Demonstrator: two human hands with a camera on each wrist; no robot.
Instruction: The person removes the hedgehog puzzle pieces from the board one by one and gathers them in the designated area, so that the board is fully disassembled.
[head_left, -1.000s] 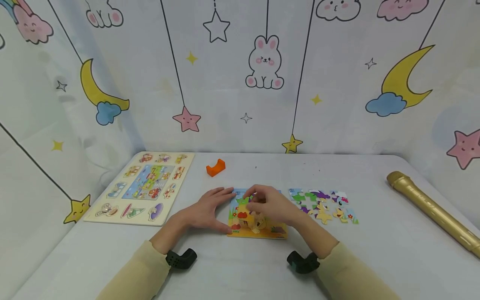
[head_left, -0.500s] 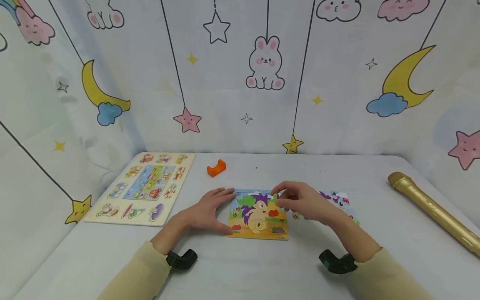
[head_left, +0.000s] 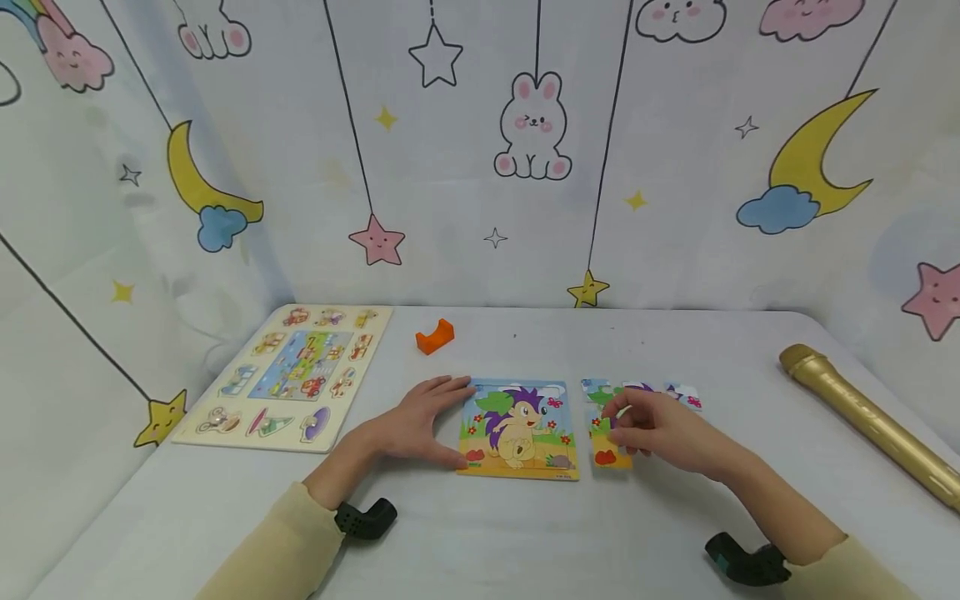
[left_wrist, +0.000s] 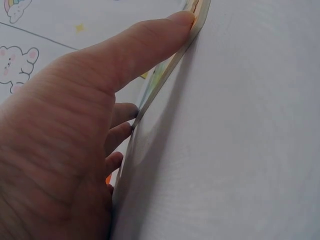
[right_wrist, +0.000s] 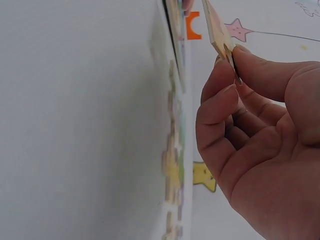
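Observation:
In the head view, a square jigsaw board [head_left: 517,433] with a purple-spined hedgehog picture lies flat on the table. My left hand [head_left: 420,425] rests at its left edge, fingers extended; the left wrist view has the thumb [left_wrist: 150,42] touching the board's rim. Right of the board, my right hand [head_left: 663,429] pinches a jigsaw piece [head_left: 611,458] with red shapes on an orange-yellow ground. From the right wrist, that thin piece [right_wrist: 218,30] stands edge-on between thumb and fingertips, raised off the table. Beneath and behind this hand lie loose jigsaw pieces [head_left: 684,395], partly hidden.
A large cream board [head_left: 187,429] with vehicle pictures lies at the left. An orange notched block [head_left: 435,337] sits behind the jigsaw board. On the right lies a gold microphone-shaped object [head_left: 862,417]. A white curtain [head_left: 450,167] with cartoon prints hangs behind the table.
My right hand has carried the pinched jigsaw piece rightward, from over the hedgehog board to beside it, above the loose pieces. The left hand has stayed at the board's left edge.

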